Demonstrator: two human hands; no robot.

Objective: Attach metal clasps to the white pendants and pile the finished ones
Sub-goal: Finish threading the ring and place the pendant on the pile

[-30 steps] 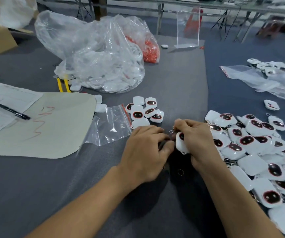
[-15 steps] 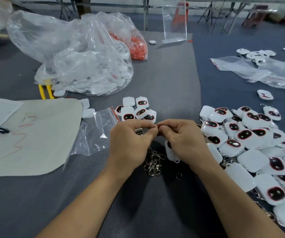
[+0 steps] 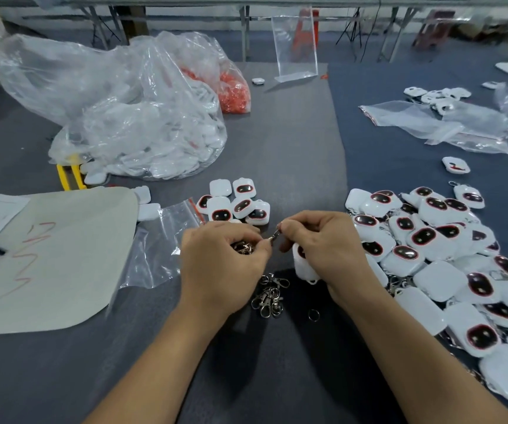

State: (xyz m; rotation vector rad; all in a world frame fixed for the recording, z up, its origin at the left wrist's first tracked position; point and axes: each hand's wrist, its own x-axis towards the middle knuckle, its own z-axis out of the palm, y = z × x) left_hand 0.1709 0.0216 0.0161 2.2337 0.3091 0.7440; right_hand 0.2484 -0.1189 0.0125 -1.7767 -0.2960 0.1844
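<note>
loose clasps (image 3: pixel 269 296) lie nearest on the grey mat (image 3: pixel 277 148). just beyond, the left hand (image 3: pixel 222 264) and right hand (image 3: pixel 326 249) pinch a clasp (image 3: pixel 275 234) between them, a white pendant (image 3: pixel 303 266) tucked under the right palm. the finished pile (image 3: pixel 430 240) spreads to the right.

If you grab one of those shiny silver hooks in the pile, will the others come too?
Probably a few would: the silver metal clasps lie heaped and tangled together. They look stiff, small and likely light. Pushed, the heap would probably slide as one clump.
</note>
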